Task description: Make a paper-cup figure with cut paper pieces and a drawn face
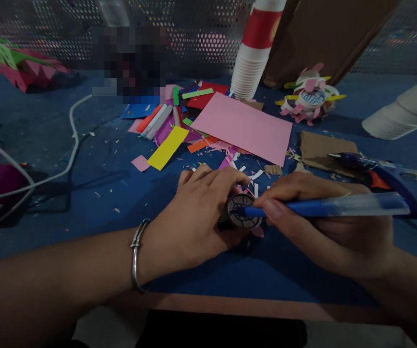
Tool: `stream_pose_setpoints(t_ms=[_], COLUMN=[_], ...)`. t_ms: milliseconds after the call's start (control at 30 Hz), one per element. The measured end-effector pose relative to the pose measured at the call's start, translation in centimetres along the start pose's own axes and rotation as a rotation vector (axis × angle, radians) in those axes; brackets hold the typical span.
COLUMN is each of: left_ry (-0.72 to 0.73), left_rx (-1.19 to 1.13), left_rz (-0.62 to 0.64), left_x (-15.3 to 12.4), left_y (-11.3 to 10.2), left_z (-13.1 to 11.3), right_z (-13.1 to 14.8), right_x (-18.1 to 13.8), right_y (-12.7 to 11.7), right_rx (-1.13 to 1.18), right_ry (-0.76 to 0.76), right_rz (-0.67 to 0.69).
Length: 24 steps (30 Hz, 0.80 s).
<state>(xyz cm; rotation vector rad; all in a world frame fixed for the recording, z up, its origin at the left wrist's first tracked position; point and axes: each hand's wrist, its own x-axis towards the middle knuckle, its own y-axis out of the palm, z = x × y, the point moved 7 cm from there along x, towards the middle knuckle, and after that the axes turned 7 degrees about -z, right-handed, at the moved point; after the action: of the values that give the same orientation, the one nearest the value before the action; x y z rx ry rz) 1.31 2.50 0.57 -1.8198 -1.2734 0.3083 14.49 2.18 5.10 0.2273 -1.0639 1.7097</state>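
Note:
My left hand (197, 212), with a silver bangle at the wrist, is closed around a small round paper piece (244, 211). Its pale face carries a dark drawn grid of lines, and a bit of pink paper shows at its lower edge. How far the piece extends behind my fingers is hidden. In my right hand (324, 222) a blue marker (303, 209) is gripped between thumb and fingers, its tip touching the round face. Just beyond both hands lie white and pink paper scraps (255, 176).
Pink paper (245, 125), a yellow strip (168, 147) and several markers (154, 121) lie ahead. Behind stand stacked paper cups (250, 63) and a decorated cup craft (312, 96). A glue gun (379, 169) rests on cardboard (326, 150) at right. A white cable (72, 140) crosses the left side.

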Motion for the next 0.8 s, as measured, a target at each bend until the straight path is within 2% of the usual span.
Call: stream_pose_setpoints(t_ms=[133,333,800], left_ry=[-0.006,0.005,0.002], left_rx=[0.0,0.0,0.023], left_rz=[0.008,0.001,0.005], left_x=[-0.01,-0.01,-0.11], left_y=[0.01,-0.08,0.07], left_z=[-0.02,0.03,0.11], right_z=[0.09,-0.36,-0.16], right_x=[-0.24,-0.66,-0.81], right_y=[-0.2,-0.07,-0.17], right_rx=[-0.008,-0.025,0.03], right_ry=[-0.008,0.047,0.03], right_rz=[-0.048,-0.008,-0.007])
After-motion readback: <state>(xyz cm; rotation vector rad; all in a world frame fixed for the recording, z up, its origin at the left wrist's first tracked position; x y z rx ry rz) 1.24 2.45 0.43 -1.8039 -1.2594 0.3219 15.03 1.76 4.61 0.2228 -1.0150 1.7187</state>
